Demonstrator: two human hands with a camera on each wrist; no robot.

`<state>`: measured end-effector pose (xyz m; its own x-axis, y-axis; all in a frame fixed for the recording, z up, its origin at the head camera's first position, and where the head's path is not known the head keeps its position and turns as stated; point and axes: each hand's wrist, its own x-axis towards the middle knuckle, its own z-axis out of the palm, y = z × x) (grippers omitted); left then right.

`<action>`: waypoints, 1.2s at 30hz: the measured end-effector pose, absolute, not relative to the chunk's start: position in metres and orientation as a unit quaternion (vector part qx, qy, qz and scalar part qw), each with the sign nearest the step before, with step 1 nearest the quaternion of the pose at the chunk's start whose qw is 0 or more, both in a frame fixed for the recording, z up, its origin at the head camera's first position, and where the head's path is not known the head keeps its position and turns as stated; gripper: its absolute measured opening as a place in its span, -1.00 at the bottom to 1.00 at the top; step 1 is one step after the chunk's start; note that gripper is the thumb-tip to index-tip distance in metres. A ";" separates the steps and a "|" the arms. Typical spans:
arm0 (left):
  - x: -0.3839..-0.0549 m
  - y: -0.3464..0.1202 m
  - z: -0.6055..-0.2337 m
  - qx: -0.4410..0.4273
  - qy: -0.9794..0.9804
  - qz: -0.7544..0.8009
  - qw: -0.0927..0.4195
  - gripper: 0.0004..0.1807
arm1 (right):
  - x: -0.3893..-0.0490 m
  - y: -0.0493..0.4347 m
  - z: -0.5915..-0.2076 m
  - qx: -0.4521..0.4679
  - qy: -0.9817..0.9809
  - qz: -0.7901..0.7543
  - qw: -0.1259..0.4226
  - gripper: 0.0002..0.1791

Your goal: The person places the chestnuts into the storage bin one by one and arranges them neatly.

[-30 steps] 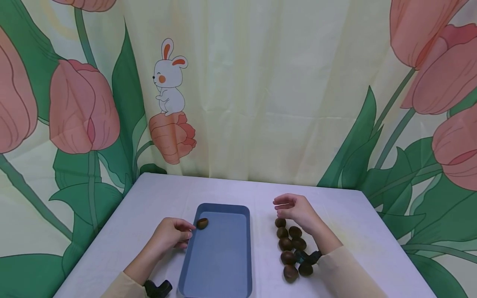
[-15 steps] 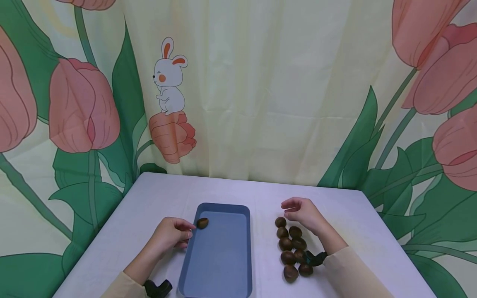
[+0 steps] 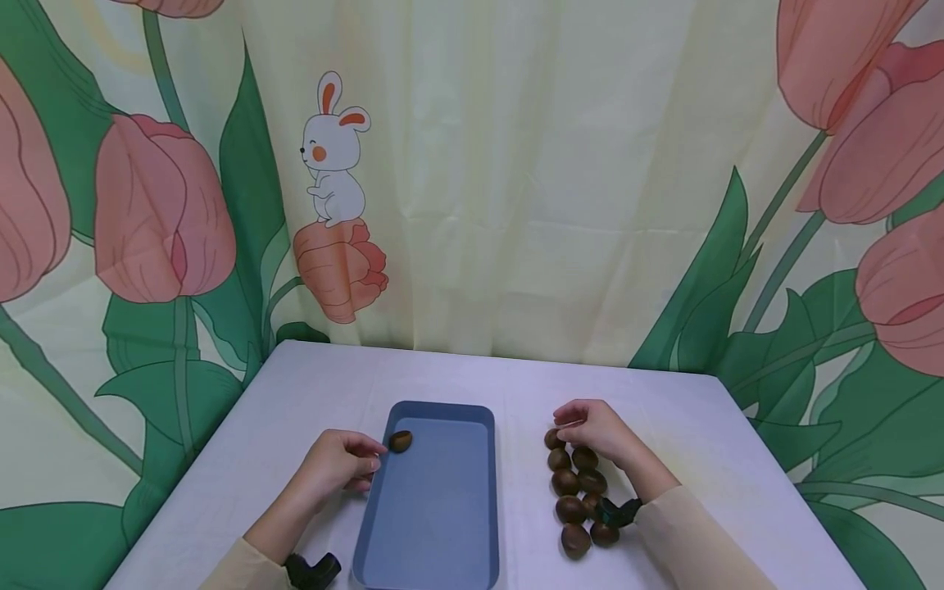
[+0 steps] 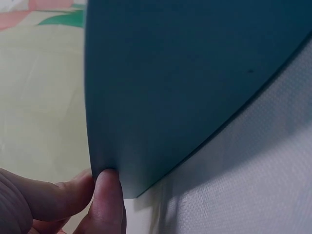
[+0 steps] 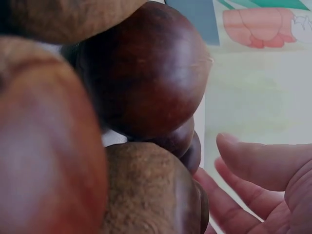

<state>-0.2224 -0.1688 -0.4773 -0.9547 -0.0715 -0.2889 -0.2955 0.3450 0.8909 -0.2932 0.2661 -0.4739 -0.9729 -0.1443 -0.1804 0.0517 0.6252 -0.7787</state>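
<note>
A blue tray (image 3: 435, 508) lies on the table, with one brown chestnut (image 3: 401, 442) inside near its upper left corner. My left hand (image 3: 335, 469) is at the tray's left side. In the left wrist view, its thumb and a fingertip (image 4: 107, 187) pinch the tray wall's edge. Right of the tray, several chestnuts (image 3: 565, 483) form two rough columns. My right hand (image 3: 599, 428) hovers over the far end, thumb beside the farthest chestnut (image 3: 553, 440) and partly covering it. In the right wrist view, its thumb (image 5: 258, 163) and fingers are spread apart, with chestnuts looming close by.
A white cloth (image 3: 509, 385) covers the table. Behind its far edge hangs a curtain (image 3: 501, 205) printed with tulips and a rabbit. Dark wrist devices sit at both cuffs; the right one (image 3: 618, 512) overlaps the nearer chestnuts.
My right hand first drew slightly right and toward me, then came down and left to the farthest chestnut. My left hand, the tray and the chestnut in it have stayed put.
</note>
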 end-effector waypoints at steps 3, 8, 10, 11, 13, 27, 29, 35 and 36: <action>-0.222 -0.168 -0.476 -0.113 0.814 0.561 0.099 -0.81 | -0.294 0.265 -0.474 -0.027 0.897 -0.426 0.113 -0.66; -0.223 -0.168 -0.476 -0.112 0.814 0.561 0.100 -0.80 | -0.295 0.263 -0.474 -0.031 0.903 -0.412 0.115 -0.69; -0.223 -0.168 -0.476 -0.111 0.814 0.561 0.101 -0.80 | -0.296 0.263 -0.474 -0.032 0.905 -0.407 0.116 -0.69; -0.223 -0.168 -0.476 -0.112 0.813 0.562 0.102 -0.80 | -0.296 0.263 -0.473 -0.031 0.906 -0.405 0.117 -0.69; -0.223 -0.168 -0.476 -0.111 0.814 0.561 0.101 -0.80 | -0.297 0.262 -0.473 -0.030 0.908 -0.399 0.120 -0.69; -0.221 -0.169 -0.475 -0.105 0.813 0.564 0.097 -0.81 | -0.301 0.255 -0.476 -0.021 0.914 -0.386 0.125 -0.71; -0.221 -0.168 -0.475 -0.104 0.813 0.565 0.096 -0.81 | -0.301 0.255 -0.476 -0.021 0.914 -0.384 0.124 -0.71; -0.222 -0.168 -0.476 -0.106 0.813 0.564 0.098 -0.81 | -0.300 0.255 -0.477 -0.014 0.915 -0.385 0.120 -0.78; -0.222 -0.168 -0.476 -0.106 0.814 0.563 0.098 -0.80 | -0.300 0.256 -0.478 -0.013 0.916 -0.384 0.119 -0.79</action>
